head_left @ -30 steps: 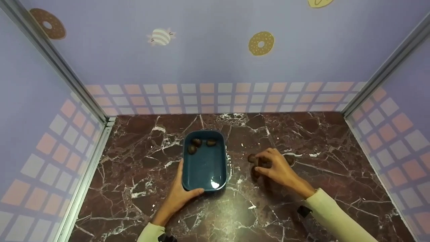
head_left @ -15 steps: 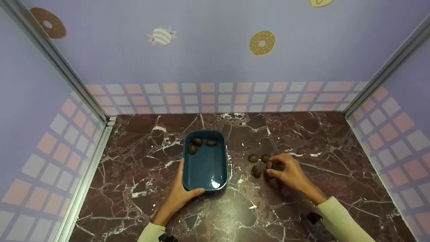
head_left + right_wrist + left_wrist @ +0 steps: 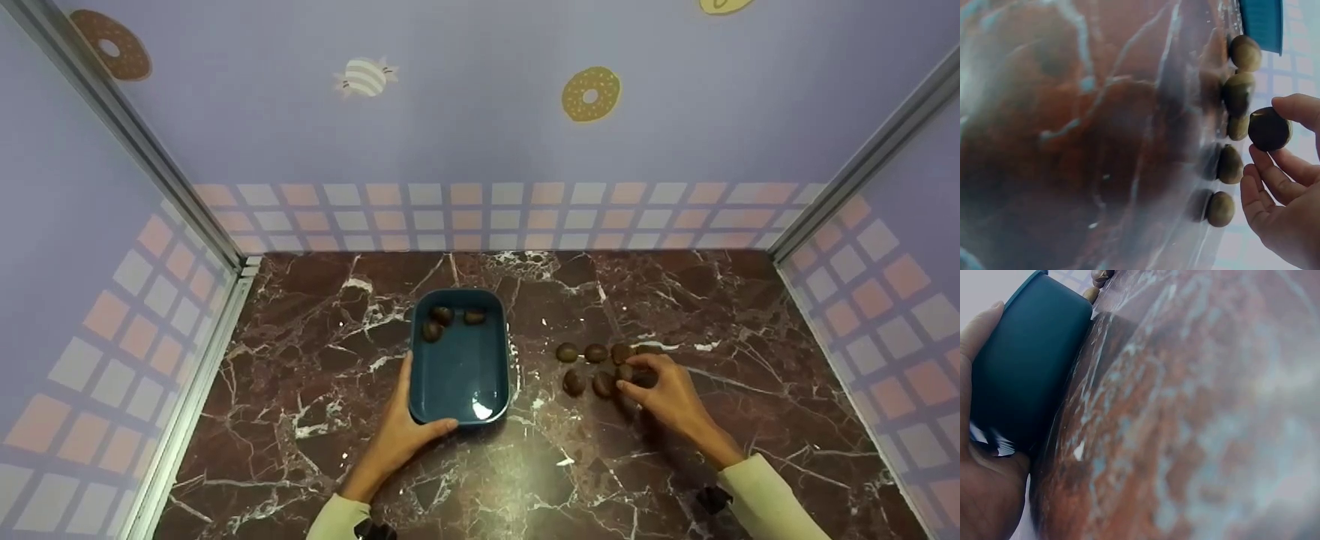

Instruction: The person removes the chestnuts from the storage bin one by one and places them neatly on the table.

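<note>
While a dark brown, rounded, smooth-shelled nut (image 3: 1269, 129) is pinched between the thumb and fingertips of the right hand (image 3: 671, 391), its long axis cannot be made out, nor can it be told for certain whether the surface below is touched. With twelve o'clock taken as straight away from the person, five loose brown nuts (image 3: 595, 353) can be counted near those fingers, spread from about eight round to twelve; by the right hand they are far more closely approached than by the left. Farther out, at nine o'clock and well apart from the pinched nut, a glossy, dark teal, rounded-rectangular tray (image 3: 456, 375) is set with its long axis from twelve to six. At its seven o'clock corner it is gripped by the left hand (image 3: 397, 433), thumb laid along the near edge. Three more brown nuts (image 3: 441, 316) are contained at its twelve o'clock end, and all is borne by a polished, red-brown, marble-patterned tabletop (image 3: 337, 420).
</note>
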`<state>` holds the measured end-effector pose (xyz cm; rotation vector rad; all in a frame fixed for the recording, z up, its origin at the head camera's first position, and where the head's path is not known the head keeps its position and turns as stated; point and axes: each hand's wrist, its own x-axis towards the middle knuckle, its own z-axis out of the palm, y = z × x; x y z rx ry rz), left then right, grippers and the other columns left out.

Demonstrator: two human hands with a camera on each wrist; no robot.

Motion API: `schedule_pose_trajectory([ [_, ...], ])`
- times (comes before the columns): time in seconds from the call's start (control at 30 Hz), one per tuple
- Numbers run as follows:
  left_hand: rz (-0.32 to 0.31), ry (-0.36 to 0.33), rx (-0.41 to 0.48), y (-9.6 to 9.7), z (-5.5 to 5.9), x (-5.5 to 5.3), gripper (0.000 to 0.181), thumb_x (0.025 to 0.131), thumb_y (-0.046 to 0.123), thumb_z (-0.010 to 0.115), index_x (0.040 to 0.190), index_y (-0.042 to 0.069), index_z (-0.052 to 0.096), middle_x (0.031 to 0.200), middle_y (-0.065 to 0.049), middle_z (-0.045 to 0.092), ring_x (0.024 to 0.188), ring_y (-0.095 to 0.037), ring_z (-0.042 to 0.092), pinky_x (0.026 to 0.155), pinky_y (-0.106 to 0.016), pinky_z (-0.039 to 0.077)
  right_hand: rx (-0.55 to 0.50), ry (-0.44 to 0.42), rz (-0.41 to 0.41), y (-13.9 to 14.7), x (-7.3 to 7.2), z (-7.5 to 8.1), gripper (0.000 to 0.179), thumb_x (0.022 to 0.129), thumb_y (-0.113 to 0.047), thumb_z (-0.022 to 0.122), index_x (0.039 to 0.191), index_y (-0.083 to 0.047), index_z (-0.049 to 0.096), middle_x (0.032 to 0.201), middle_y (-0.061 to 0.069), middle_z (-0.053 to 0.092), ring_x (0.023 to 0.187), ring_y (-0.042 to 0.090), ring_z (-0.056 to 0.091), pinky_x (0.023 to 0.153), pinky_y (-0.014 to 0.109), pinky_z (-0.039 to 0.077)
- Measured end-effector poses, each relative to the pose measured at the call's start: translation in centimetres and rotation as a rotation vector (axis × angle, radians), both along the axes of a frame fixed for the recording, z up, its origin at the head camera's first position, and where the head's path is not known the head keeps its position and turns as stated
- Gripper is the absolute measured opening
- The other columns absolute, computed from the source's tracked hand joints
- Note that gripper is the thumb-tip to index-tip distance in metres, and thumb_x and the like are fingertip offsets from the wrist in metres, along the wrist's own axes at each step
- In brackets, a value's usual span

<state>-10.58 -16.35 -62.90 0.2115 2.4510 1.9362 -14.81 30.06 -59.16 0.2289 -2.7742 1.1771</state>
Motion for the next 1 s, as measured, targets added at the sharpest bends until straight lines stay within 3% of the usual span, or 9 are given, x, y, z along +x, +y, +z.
schedule_pose_trajectory([
  [0.27,-0.011,-0.019,0.009,0.1,0.0,0.0,0.138,0.081,0.024,0.101,0.179,0.013,0.005,0.183,-0.019,0.016,0.166,-0.043,0.022,0.127,-0.068,0.024,0.051,0.015,-0.045,0.7,0.4,-1.3,0.034,0.088,-0.006,0.092,0.118,0.001,0.079,0.112,0.018,0.078,0.106,0.039,0.073,0.095,0.058,0.056],
  [0.47,-0.01,-0.007,0.014,0.1,0.0,0.0,0.138,0.079,0.022,0.102,0.179,0.012,0.006,0.182,-0.02,0.018,0.165,-0.043,0.024,0.127,-0.067,0.024,0.033,0.047,-0.062,1.1,0.7,-2.0,0.034,0.087,-0.006,0.095,0.117,-0.001,0.08,0.111,0.016,0.079,0.105,0.039,0.073,0.094,0.055,0.056],
  [1.0,0.003,-0.013,0.008,0.1,0.0,0.0,0.138,0.079,0.025,0.102,0.179,0.013,0.008,0.182,-0.019,0.019,0.165,-0.041,0.024,0.128,-0.065,0.023,0.023,0.071,-0.062,1.6,0.9,-2.8,0.036,0.083,-0.001,0.096,0.115,0.002,0.08,0.111,0.018,0.077,0.103,0.038,0.073,0.092,0.048,0.056],
])
